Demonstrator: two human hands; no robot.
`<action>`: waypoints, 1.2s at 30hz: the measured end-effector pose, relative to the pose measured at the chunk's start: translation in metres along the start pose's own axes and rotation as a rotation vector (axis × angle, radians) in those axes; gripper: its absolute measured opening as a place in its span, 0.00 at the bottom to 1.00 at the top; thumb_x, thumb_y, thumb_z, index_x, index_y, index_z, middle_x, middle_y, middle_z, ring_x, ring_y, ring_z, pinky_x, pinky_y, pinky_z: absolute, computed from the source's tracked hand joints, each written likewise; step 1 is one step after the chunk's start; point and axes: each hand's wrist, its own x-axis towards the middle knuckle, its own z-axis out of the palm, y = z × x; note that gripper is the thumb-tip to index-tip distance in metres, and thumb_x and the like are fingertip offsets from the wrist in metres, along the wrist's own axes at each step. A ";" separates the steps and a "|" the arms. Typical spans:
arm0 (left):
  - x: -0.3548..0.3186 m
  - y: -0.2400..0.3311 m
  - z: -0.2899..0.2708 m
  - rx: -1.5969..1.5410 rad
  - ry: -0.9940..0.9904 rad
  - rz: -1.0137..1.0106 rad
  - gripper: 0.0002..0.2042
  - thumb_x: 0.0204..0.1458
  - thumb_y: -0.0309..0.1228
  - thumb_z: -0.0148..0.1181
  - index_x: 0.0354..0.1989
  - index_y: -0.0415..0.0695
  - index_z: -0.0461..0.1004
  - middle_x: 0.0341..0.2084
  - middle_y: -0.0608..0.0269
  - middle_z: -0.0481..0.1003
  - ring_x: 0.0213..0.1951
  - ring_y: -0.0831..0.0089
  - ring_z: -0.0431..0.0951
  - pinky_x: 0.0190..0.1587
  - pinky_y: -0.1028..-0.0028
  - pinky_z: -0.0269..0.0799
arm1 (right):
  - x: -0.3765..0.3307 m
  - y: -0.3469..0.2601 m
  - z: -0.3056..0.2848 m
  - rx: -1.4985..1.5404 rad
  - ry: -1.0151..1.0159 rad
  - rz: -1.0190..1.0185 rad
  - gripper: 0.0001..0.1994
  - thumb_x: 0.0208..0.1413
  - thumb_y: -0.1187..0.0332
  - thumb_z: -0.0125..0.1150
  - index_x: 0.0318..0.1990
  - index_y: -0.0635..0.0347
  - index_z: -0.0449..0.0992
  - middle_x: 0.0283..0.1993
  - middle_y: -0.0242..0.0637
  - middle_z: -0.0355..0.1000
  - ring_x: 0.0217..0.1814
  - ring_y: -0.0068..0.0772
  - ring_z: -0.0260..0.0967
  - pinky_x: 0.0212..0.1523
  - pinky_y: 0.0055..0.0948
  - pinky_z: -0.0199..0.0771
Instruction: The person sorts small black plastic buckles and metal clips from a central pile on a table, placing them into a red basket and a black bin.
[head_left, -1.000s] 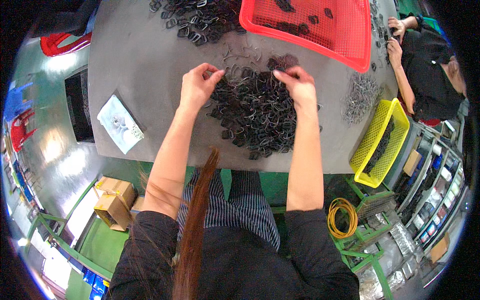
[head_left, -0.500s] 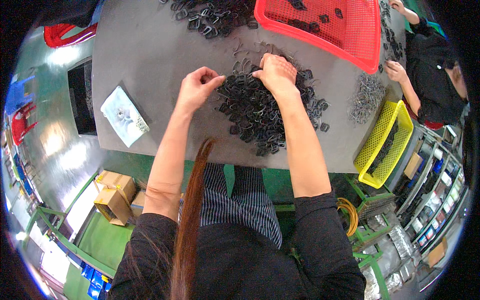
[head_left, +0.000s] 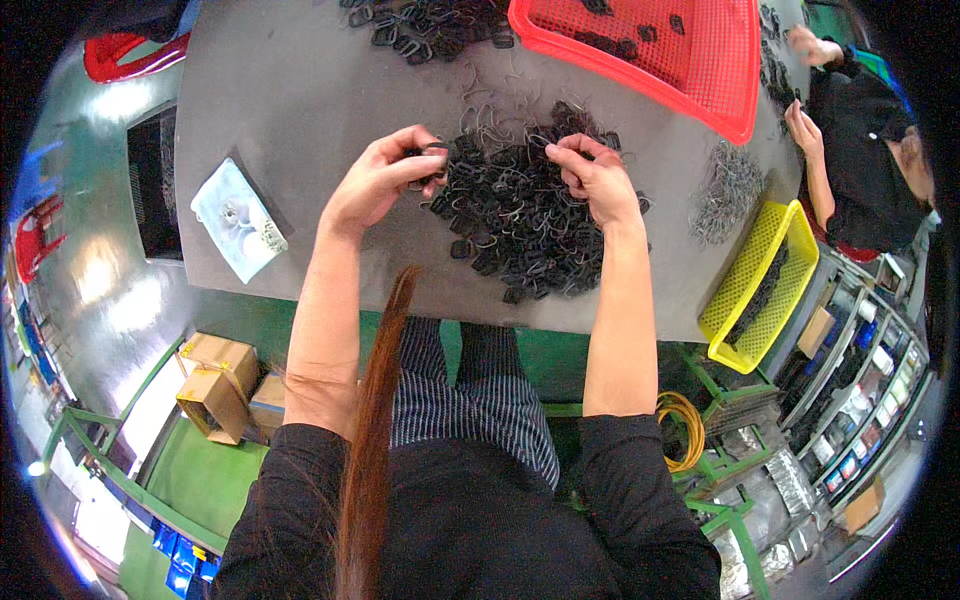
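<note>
Left hand (head_left: 385, 180) pinches one black buckle (head_left: 430, 152) by its rim, right hand (head_left: 597, 180) curled on the buckle pile (head_left: 520, 220) mid-table toward the near edge; pieces look light, stiff, tangle-prone.

Grey table (head_left: 300, 110) bears black buckles (head_left: 515, 225), red basket (head_left: 700, 70).

Heap of small black buckles (head_left: 520, 225), piled loose and tangled on the grey surface (head_left: 300, 110), spreading wide and thinning to strays at the edges. One black buckle (head_left: 432, 152) lifted clear at the heap's left edge, pinched in fingers (head_left: 428, 160). Thin wire hooks (head_left: 490, 110) scattered just behind the heap, lying flat.
</note>
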 end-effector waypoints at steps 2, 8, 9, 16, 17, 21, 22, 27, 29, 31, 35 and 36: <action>-0.005 0.001 -0.006 -0.192 -0.029 0.040 0.06 0.51 0.31 0.54 0.34 0.44 0.68 0.34 0.59 0.70 0.34 0.71 0.72 0.29 0.77 0.67 | 0.005 0.002 -0.002 -0.057 -0.021 -0.004 0.12 0.42 0.61 0.68 0.28 0.58 0.74 0.19 0.25 0.65 0.17 0.17 0.57 0.18 0.21 0.55; 0.007 -0.013 -0.025 -0.185 0.247 -0.049 0.10 0.51 0.37 0.58 0.26 0.44 0.70 0.20 0.69 0.70 0.22 0.78 0.70 0.22 0.81 0.63 | 0.014 -0.002 0.009 -0.801 0.477 -0.290 0.15 0.42 0.56 0.66 0.31 0.58 0.75 0.29 0.41 0.74 0.37 0.43 0.71 0.40 0.38 0.69; 0.013 -0.011 -0.009 0.283 0.487 -0.106 0.14 0.49 0.41 0.61 0.23 0.43 0.71 0.14 0.74 0.67 0.17 0.81 0.65 0.19 0.82 0.59 | 0.025 0.006 0.007 -0.853 0.459 -0.314 0.16 0.39 0.57 0.67 0.33 0.57 0.76 0.27 0.39 0.73 0.33 0.39 0.71 0.37 0.36 0.69; 0.031 -0.031 0.030 1.293 0.519 -0.104 0.17 0.42 0.44 0.64 0.33 0.44 0.75 0.24 0.57 0.76 0.29 0.61 0.77 0.33 0.66 0.70 | 0.040 -0.014 0.040 -1.073 0.634 -0.174 0.20 0.42 0.51 0.65 0.38 0.53 0.74 0.41 0.41 0.73 0.47 0.41 0.70 0.46 0.42 0.69; 0.028 -0.026 0.030 1.174 0.497 -0.063 0.16 0.44 0.43 0.64 0.33 0.43 0.76 0.24 0.58 0.76 0.29 0.65 0.76 0.33 0.68 0.70 | 0.043 -0.014 0.037 -1.044 0.589 -0.147 0.20 0.41 0.50 0.65 0.37 0.54 0.74 0.41 0.41 0.73 0.47 0.41 0.70 0.46 0.41 0.69; 0.015 -0.010 0.024 0.827 0.414 -0.114 0.15 0.48 0.40 0.61 0.36 0.40 0.77 0.23 0.63 0.77 0.26 0.77 0.73 0.32 0.73 0.68 | 0.048 -0.011 0.014 -0.952 0.407 -0.150 0.20 0.39 0.50 0.67 0.34 0.55 0.76 0.39 0.44 0.74 0.45 0.42 0.70 0.45 0.37 0.70; 0.012 -0.008 0.021 0.770 0.394 -0.176 0.15 0.49 0.39 0.60 0.36 0.39 0.77 0.24 0.65 0.77 0.26 0.79 0.72 0.32 0.74 0.67 | 0.048 -0.011 0.008 -0.934 0.364 -0.179 0.20 0.38 0.50 0.67 0.32 0.56 0.76 0.39 0.44 0.74 0.45 0.42 0.71 0.45 0.36 0.70; 0.000 -0.013 0.005 0.720 0.513 -0.077 0.11 0.48 0.37 0.61 0.34 0.42 0.78 0.18 0.74 0.72 0.19 0.87 0.64 0.21 0.82 0.58 | 0.007 -0.009 -0.014 0.071 -0.017 0.003 0.13 0.42 0.62 0.64 0.33 0.57 0.71 0.40 0.38 0.73 0.41 0.27 0.70 0.29 0.22 0.67; -0.003 -0.007 0.004 0.580 0.464 -0.197 0.10 0.47 0.36 0.62 0.31 0.43 0.78 0.16 0.75 0.70 0.17 0.87 0.62 0.19 0.83 0.56 | -0.016 -0.007 -0.016 0.512 -0.192 -0.125 0.11 0.44 0.68 0.61 0.35 0.56 0.69 0.42 0.37 0.72 0.39 0.25 0.69 0.24 0.17 0.63; -0.002 -0.012 -0.003 0.634 0.426 -0.176 0.08 0.47 0.36 0.62 0.26 0.45 0.74 0.14 0.78 0.65 0.15 0.87 0.60 0.17 0.84 0.53 | -0.019 -0.006 -0.010 0.456 -0.287 -0.169 0.12 0.45 0.71 0.59 0.39 0.55 0.70 0.44 0.37 0.71 0.39 0.25 0.69 0.24 0.15 0.61; -0.007 -0.009 -0.012 0.256 0.289 -0.233 0.08 0.49 0.37 0.60 0.28 0.46 0.71 0.17 0.79 0.66 0.17 0.88 0.61 0.17 0.86 0.53 | 0.012 -0.004 0.021 -0.559 -0.108 -0.396 0.11 0.47 0.63 0.61 0.35 0.57 0.74 0.28 0.31 0.73 0.33 0.24 0.69 0.30 0.23 0.66; -0.011 -0.005 -0.011 0.215 0.250 -0.232 0.08 0.50 0.37 0.58 0.29 0.47 0.70 0.19 0.78 0.66 0.18 0.88 0.62 0.17 0.86 0.53 | 0.023 0.008 0.030 -0.750 -0.002 -0.479 0.11 0.47 0.62 0.61 0.35 0.58 0.75 0.30 0.35 0.74 0.37 0.29 0.71 0.36 0.29 0.68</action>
